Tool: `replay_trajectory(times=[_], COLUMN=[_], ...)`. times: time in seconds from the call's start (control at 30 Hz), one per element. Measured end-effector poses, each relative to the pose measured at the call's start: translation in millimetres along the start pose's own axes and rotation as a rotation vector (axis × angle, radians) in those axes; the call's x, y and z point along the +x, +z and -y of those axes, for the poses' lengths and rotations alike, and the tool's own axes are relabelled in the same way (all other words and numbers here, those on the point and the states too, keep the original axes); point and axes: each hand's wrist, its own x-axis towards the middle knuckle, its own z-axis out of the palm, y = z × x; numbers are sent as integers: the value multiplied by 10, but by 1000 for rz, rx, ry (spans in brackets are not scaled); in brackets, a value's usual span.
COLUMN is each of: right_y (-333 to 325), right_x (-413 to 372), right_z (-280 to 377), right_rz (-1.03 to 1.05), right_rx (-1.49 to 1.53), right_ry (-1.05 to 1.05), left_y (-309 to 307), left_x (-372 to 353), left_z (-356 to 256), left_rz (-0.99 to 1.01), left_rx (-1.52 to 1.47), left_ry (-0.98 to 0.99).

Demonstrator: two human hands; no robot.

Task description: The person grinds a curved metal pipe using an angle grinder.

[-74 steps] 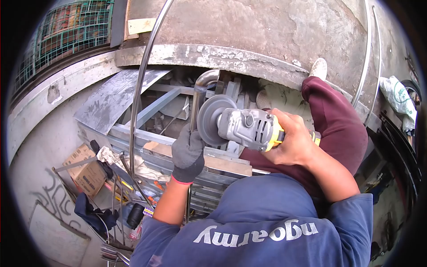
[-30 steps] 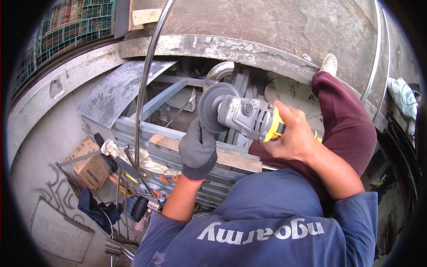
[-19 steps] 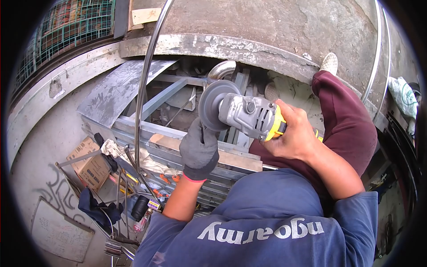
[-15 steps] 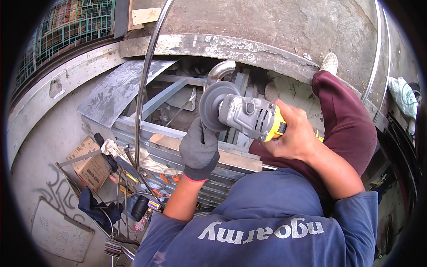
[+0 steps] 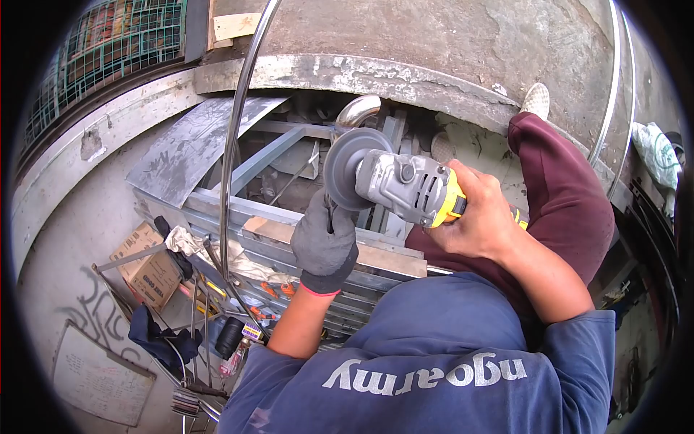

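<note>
Head view: right hand (image 5: 483,220) holds grinder (image 5: 401,184); cardboard box (image 5: 155,281), contents hidden.

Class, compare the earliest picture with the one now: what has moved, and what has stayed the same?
Against the pipe, the grinder has shifted toward the picture's left: its disc now hides most of the straight part that showed beside it earlier. Nothing was newly taken or let go. The bare right hand keeps its grip on the grinder, the gloved left hand seems to stay closed on the pipe.
</note>
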Motion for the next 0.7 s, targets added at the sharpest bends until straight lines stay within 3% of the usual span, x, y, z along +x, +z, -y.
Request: replay_trajectory(times=[0.2, 0.7], right_y=[14, -5], right_x=[-6, -21], right_z=[-8, 16], right_rz=[-20, -1], right_rx=[-19, -33], right_ry=[-15, 8], left_y=[-21, -71], left_x=[36, 59], left_z=[-73, -109], left_rz=[3, 34], left_rx=[-114, -69], left_ry=[-132, -113])
